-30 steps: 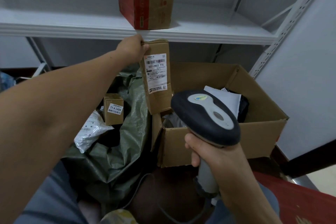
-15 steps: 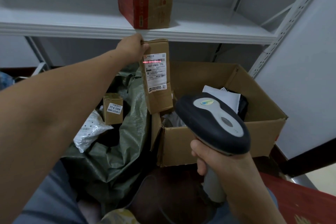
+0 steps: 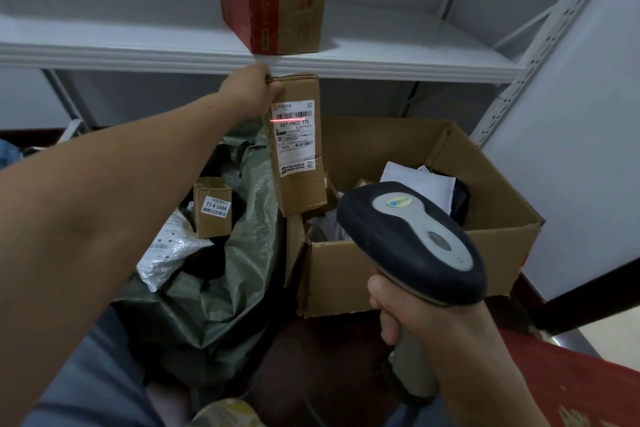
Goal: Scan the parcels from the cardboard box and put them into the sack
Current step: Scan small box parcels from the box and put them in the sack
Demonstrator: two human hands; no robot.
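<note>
My left hand (image 3: 250,87) grips the top of a long brown parcel (image 3: 300,184), held upright in the air between the sack and the cardboard box. Its white label faces me, and a red scan line crosses the label just below the top barcode. My right hand (image 3: 412,314) holds the handle of a black and grey scanner (image 3: 410,241), low at the right and pointed at the parcel. The open cardboard box (image 3: 388,274) holds white and dark parcels. The green sack (image 3: 221,295) lies open at the left with a small brown parcel (image 3: 213,206) and a white bag (image 3: 166,253) inside.
A white shelf (image 3: 381,59) runs across above the parcel, with a red and brown box (image 3: 273,7) standing on it. A perforated shelf post (image 3: 540,55) rises at the right beside a grey panel. A red surface (image 3: 571,388) lies at the lower right.
The scanner has shifted down and to the right. A red scan line has come on across the parcel's label. My left hand keeps the parcel in about the same place.
</note>
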